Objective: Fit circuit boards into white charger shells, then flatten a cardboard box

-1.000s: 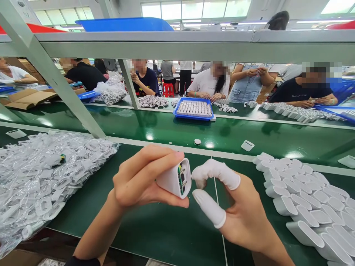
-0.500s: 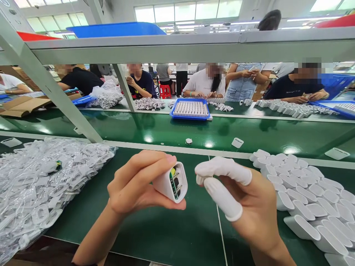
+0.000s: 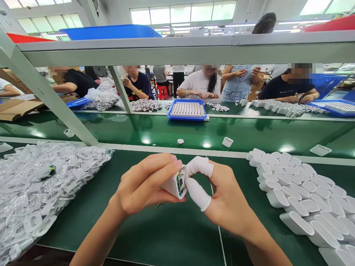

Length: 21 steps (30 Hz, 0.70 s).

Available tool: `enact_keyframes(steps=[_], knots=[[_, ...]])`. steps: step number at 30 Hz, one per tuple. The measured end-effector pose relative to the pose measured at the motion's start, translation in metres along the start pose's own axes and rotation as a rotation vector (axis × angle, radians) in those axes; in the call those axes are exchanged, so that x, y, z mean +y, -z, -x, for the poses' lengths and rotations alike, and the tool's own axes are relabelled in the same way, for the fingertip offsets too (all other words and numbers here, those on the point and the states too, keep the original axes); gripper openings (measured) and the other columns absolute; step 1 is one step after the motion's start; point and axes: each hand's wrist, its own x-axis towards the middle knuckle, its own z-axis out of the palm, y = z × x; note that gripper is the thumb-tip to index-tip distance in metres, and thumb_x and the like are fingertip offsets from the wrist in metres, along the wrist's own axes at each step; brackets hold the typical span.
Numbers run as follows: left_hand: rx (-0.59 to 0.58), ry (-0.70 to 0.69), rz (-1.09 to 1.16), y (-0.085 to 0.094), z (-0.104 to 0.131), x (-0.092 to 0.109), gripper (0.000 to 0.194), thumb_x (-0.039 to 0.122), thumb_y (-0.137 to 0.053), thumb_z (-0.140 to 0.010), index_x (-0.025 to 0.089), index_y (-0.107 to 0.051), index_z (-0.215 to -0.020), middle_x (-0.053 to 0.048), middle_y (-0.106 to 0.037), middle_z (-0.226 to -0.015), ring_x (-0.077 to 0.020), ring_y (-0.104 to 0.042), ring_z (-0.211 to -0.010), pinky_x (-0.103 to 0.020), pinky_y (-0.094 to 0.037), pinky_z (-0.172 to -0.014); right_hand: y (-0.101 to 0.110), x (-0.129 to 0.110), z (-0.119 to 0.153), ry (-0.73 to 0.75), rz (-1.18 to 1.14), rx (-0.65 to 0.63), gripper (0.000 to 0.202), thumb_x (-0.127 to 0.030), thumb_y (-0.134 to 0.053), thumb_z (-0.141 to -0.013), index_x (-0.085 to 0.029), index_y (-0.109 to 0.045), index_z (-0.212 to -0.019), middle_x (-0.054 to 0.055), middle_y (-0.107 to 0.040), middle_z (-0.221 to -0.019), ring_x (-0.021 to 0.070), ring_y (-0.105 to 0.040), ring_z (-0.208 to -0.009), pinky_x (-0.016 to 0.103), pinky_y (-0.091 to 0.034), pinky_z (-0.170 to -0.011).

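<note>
My left hand [image 3: 151, 181] grips a white plastic housing [image 3: 169, 186] with its fingers over the top and thumb beneath. The housing's open end faces right, and a green circuit board [image 3: 180, 184] with small components shows inside. My right hand [image 3: 213, 188] wears white finger cots on thumb and index finger. Those two fingertips come together in a pinch at the open end, touching or very near its rim. Whatever lies between them is hidden.
Bagged white plastic parts [image 3: 55, 188] heap up at left. Rows of white housings [image 3: 307, 192] stand at right. Beyond the bench runs a green conveyor [image 3: 155, 129] with a few white pieces; a blue tray [image 3: 187, 117] and co-workers are across it. An overhead shelf [image 3: 177, 53] spans the view.
My right hand has moved left, bringing its pinched fingertips to the housing's open end. My left hand still holds the housing, now turned slightly. White pieces on the conveyor have shifted left.
</note>
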Motion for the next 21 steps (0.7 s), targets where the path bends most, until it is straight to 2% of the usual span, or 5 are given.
enact_keyframes(steps=[7, 9, 12, 16, 21], knots=[[-0.138, 0.074, 0.167, -0.019, -0.001, 0.003, 0.047, 0.021, -0.072, -0.085, 0.007, -0.055, -0.127, -0.015, -0.066, -0.115, -0.0198, -0.065, -0.110, -0.028, -0.055, -0.099, 0.010, 0.017, -0.012, -0.008, 0.126, -0.080, 0.019, -0.011, -0.050, -0.086, -0.018, -0.053, -0.069, -0.004, -0.058, -0.065, 0.0097, -0.050, -0.059, 0.022, -0.040, -0.057], [-0.268, 0.243, 0.268, -0.034, 0.006, -0.004, 0.046, 0.017, -0.072, -0.084, 0.014, -0.055, -0.127, -0.013, -0.063, -0.123, -0.0196, -0.062, -0.117, -0.031, -0.053, -0.102, 0.024, 0.027, -0.017, -0.080, 0.246, -0.186, 0.024, -0.013, -0.047, -0.090, -0.018, -0.056, -0.069, -0.003, -0.059, -0.066, 0.0106, -0.050, -0.060, 0.023, -0.038, -0.055], [-0.509, 0.708, 0.337, -0.062, 0.026, -0.033, 0.045, 0.017, -0.077, -0.076, 0.023, -0.061, -0.117, -0.006, -0.063, -0.128, -0.0222, -0.055, -0.127, -0.037, -0.045, -0.110, 0.056, 0.040, -0.010, -0.153, 0.468, -0.209, 0.027, -0.021, -0.044, -0.095, -0.019, -0.062, -0.076, -0.001, -0.065, -0.070, 0.0147, -0.057, -0.062, 0.025, -0.042, -0.057], [-0.525, 1.039, 0.233, -0.100, 0.062, -0.088, 0.036, 0.020, -0.071, -0.079, 0.015, -0.062, -0.113, -0.011, -0.068, -0.116, -0.0271, -0.065, -0.108, -0.044, -0.054, -0.097, 0.114, 0.050, 0.053, -0.213, 0.727, -0.137, 0.020, -0.029, -0.048, -0.091, -0.022, -0.066, -0.085, 0.004, -0.075, -0.082, 0.0231, -0.070, -0.069, 0.031, -0.052, -0.059], [-0.546, 1.215, 0.277, -0.154, 0.085, -0.119, 0.029, 0.024, -0.068, -0.087, 0.012, -0.061, -0.114, -0.009, -0.067, -0.111, -0.0219, -0.066, -0.104, -0.044, -0.054, -0.094, 0.169, 0.070, 0.191, -0.471, 0.950, -0.084, 0.019, -0.021, -0.051, -0.072, -0.026, -0.053, -0.054, 0.002, -0.063, -0.052, 0.0231, -0.061, -0.043, 0.033, -0.046, -0.043]])
